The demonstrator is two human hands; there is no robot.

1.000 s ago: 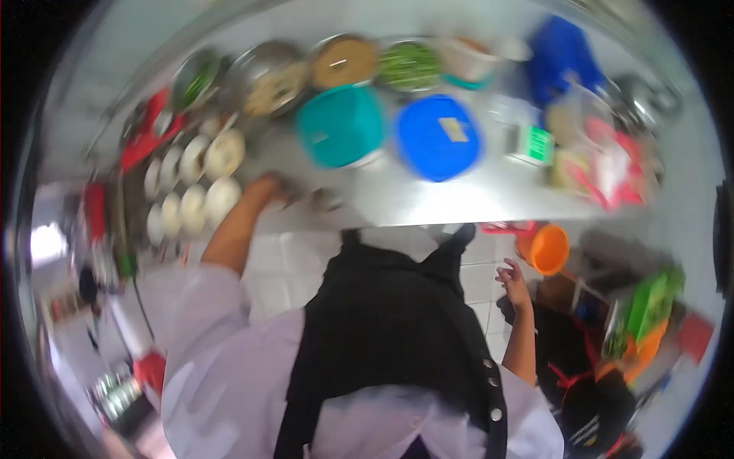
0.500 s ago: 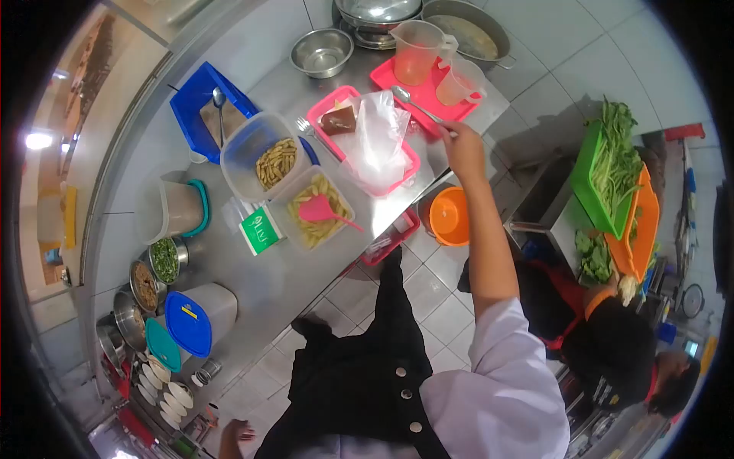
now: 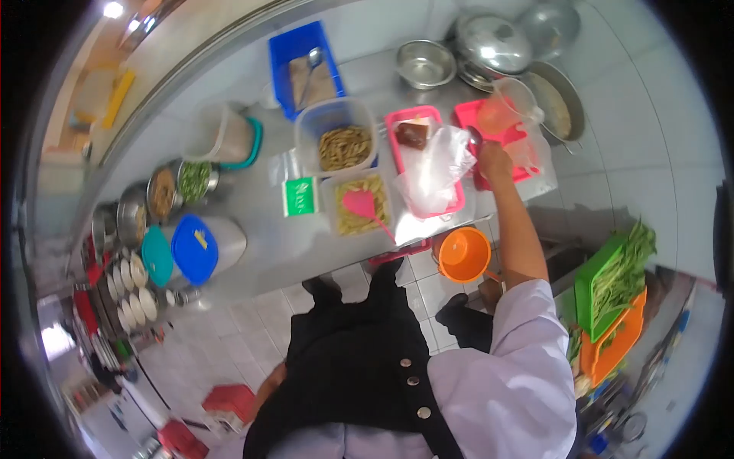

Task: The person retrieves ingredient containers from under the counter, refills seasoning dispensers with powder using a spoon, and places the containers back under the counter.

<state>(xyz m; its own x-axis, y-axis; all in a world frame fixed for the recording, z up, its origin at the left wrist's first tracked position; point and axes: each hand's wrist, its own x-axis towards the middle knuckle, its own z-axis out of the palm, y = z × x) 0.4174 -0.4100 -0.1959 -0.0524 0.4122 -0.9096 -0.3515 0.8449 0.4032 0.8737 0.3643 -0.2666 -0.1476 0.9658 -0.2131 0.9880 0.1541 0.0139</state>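
Note:
My right hand (image 3: 495, 162) is closed on a metal spoon (image 3: 475, 138), over the near-left part of a pink tray (image 3: 468, 115). Only the bowl end of the spoon shows clearly. Two clear plastic jugs stand on this tray: the larger jug (image 3: 508, 104) is farther back, the smaller jug (image 3: 524, 155) right beside my hand. Left of the hand sits a pink basket (image 3: 414, 115) with clear plastic bags (image 3: 440, 170) and a brown packet (image 3: 413, 135). My left hand (image 3: 274, 380) hangs low by the black apron, its fingers hidden.
Clear tubs of brown pieces (image 3: 344, 148) and pale pieces with a pink scoop (image 3: 358, 203) stand mid-table. A blue bin (image 3: 284, 61), steel bowl (image 3: 425, 64) and large pot (image 3: 573, 115) line the back. An orange bucket (image 3: 464, 254) is below the table edge; another person's foot (image 3: 453, 310) is nearby.
My view has turned, so the table sits farther right. My right hand still has the spoon, now lower over the pink tray. My left hand has come in against the apron.

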